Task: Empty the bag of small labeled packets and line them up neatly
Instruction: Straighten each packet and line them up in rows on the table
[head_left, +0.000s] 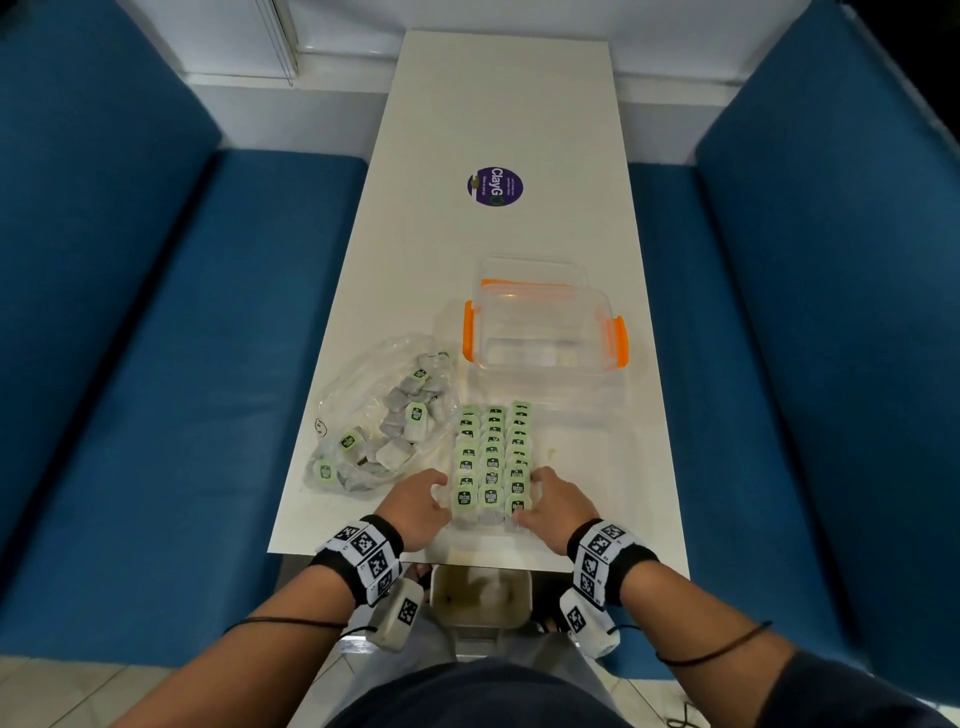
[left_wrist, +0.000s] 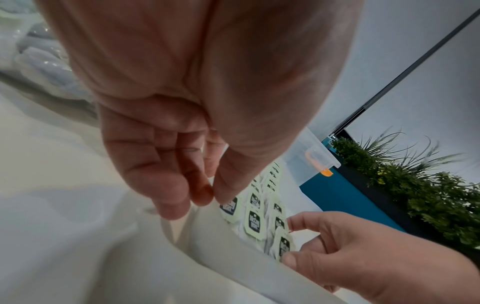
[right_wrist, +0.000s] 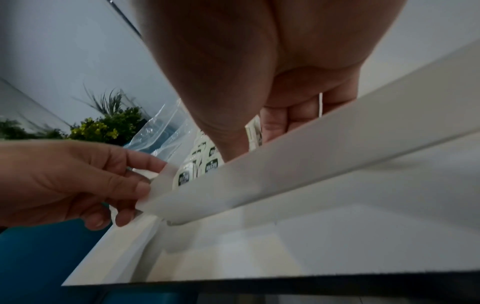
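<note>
Small packets with green labels (head_left: 492, 452) lie in three neat columns on a shallow translucent lid (right_wrist: 285, 160) at the table's near end. A clear plastic bag (head_left: 374, 415) holding several more packets lies to their left. My left hand (head_left: 421, 501) is curled at the lid's near-left corner, fingers on its rim (left_wrist: 233, 267), thumb tip touching the nearest left packet (left_wrist: 230, 205). My right hand (head_left: 553, 501) is at the right column's near end. Its thumb and forefinger pinch the nearest right packet (left_wrist: 284, 246).
A clear box with orange clips (head_left: 545, 332) stands just beyond the rows. A purple round sticker (head_left: 494, 186) sits farther up the white table (head_left: 493, 104). Blue benches (head_left: 156, 364) flank the table on both sides. The near table edge lies under my wrists.
</note>
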